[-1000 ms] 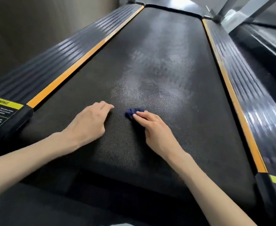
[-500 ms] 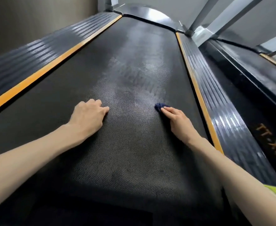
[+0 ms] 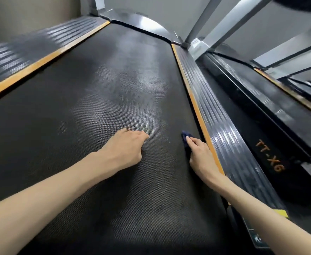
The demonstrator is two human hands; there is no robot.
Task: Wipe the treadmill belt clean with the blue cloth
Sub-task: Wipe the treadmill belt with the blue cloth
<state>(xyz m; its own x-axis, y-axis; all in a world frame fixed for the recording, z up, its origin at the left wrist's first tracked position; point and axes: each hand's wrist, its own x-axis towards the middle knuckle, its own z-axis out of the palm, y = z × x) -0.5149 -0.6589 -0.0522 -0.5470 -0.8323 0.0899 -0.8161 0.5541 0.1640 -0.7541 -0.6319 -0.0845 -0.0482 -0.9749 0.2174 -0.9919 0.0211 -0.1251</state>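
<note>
Black textured treadmill belt (image 3: 95,89), pale smears ahead of both grips. Right grip (image 3: 201,155): released, straight fingers pressing the blue cloth (image 3: 185,136) onto the belt; cloth shows only past its fingertips, orange edge strip (image 3: 200,116) just beside its outer side. Left grip (image 3: 125,146): loosely curled, holding nothing, resting on the belt, apart from the cloth.

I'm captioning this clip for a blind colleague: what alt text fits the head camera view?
A person's right hand presses a blue cloth on a black treadmill belt, close to the orange strip along its right edge. The left hand rests on the belt's middle, holding nothing.
</note>
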